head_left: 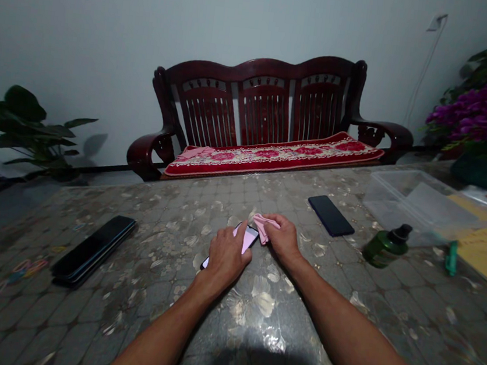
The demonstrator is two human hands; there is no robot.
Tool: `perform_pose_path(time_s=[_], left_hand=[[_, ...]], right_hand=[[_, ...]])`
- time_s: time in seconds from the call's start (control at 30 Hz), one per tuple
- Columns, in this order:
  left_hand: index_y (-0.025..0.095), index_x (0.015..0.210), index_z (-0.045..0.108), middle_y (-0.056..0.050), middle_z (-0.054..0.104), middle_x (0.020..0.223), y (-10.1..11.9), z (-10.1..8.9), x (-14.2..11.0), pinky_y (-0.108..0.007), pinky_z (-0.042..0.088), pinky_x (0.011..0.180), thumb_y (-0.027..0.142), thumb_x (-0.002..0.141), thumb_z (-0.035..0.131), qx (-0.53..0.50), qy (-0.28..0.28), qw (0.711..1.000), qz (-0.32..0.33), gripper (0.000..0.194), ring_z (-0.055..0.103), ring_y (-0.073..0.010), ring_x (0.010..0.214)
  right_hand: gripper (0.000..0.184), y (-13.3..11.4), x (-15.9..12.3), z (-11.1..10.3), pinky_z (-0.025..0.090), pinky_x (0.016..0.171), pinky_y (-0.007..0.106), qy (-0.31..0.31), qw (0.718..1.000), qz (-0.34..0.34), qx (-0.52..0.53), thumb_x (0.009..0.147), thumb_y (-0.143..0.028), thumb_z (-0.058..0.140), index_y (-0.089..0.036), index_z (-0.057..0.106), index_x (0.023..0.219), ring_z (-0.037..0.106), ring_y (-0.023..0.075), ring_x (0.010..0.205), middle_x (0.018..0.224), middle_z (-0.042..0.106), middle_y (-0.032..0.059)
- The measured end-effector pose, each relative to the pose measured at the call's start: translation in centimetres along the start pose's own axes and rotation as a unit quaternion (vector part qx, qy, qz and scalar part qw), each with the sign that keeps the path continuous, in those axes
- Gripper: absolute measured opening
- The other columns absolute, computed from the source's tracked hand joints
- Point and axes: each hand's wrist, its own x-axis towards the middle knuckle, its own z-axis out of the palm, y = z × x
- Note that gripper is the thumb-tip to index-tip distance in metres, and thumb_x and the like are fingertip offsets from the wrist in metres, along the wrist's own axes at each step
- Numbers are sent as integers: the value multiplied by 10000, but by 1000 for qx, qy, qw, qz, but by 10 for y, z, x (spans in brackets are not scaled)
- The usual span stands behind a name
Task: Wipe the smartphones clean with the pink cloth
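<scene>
A smartphone [249, 239] with a bright, pinkish-white screen lies on the patterned tablecloth [253, 330]. My left hand [225, 255] grips it from above, thumb on the right side, and covers much of the screen. Pinched in the fingers of my right hand [282, 238] is a folded pink cloth [263, 227], right beside the phone's upper right edge. Whether the cloth touches the phone, I cannot tell.
Stacked dark phones [94, 250] lie at the left, near colourful paper clips [27, 268]. To the right are another dark phone [331, 215], a green pump bottle [386, 246], a clear plastic box [400, 194] and a green marker [451, 259]. A wooden bench [261, 102] stands behind.
</scene>
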Motion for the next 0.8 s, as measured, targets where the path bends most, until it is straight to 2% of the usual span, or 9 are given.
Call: perform_pose_path(time_s=[0.23,0.47,0.67,0.8], left_hand=[[183,1552,332,-148,610,1335,-9,-6,-8,-420,435,994,334,851,581,-31,-11,999,-14,758,548,-340,1212],[238,1534,361,-115,589,1356,-22,-10,-17,-404,431,995,364,816,623,-39,-35,999,-1,775,530,-325,1219],[213,1549,344,-154,539,1410,-23,-8,-24,-461,405,1052,398,808,647,-55,-36,998,7,821,486,-354,1275],[235,1562,318,-130,509,1446,-37,-9,-30,-446,387,1095,382,758,688,-86,-54,994,27,897,474,-337,1298]], right_hand=[[350,-2,-1,-1,507,643,273,0,1000,4,-16,682,-353,590,-172,767,923,646,194,713,784,739,29],[370,-6,-4,0,491,608,274,-2,1000,12,-5,673,-357,593,-160,769,932,629,196,669,734,718,24],[346,-3,-3,0,480,615,271,5,1000,1,-20,668,-335,590,-177,777,913,624,200,683,700,699,12],[324,-4,-3,-1,496,655,283,8,999,-17,-26,690,-299,576,-173,778,910,638,204,717,747,710,22]])
